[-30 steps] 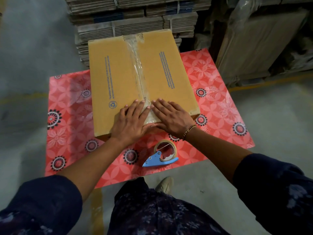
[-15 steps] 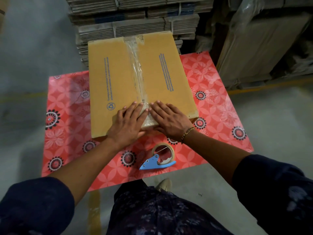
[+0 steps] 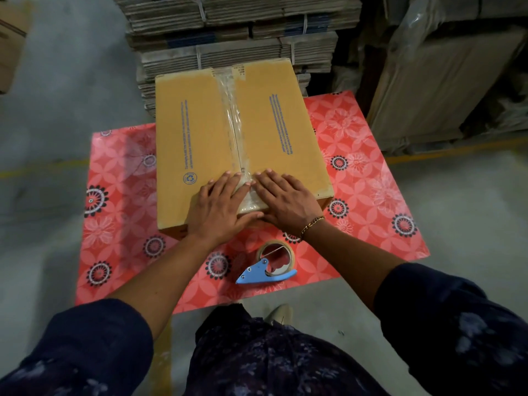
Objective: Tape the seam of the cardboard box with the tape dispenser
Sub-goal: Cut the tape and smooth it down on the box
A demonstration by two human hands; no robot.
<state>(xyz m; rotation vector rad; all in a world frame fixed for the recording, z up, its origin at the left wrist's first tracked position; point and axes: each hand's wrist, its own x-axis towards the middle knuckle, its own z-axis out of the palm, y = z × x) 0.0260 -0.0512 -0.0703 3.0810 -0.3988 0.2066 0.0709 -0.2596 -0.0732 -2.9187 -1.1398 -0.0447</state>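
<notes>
A closed tan cardboard box point(image 3: 197, 132) rests on a red flowered table point(image 3: 368, 167). A strip of clear tape point(image 3: 233, 121) runs along its centre seam from the far edge to the near edge. My left hand point(image 3: 220, 207) lies flat on the box just left of the seam, and my right hand point(image 3: 285, 200) lies flat just right of it, both at the near end with fingers spread on the tape. The blue tape dispenser point(image 3: 268, 267) with its roll lies untouched on the table in front of the box, between my forearms.
Bundled stacks of flattened cardboard point(image 3: 228, 27) stand right behind the table. Wrapped cartons point(image 3: 445, 67) fill the right background. Grey concrete floor point(image 3: 57, 81) surrounds the table, and another box corner point(image 3: 11, 38) shows at the top left.
Both hands stay flat at the near end of the seam, shifted only slightly. The dispenser has not moved; the view has tilted a little.
</notes>
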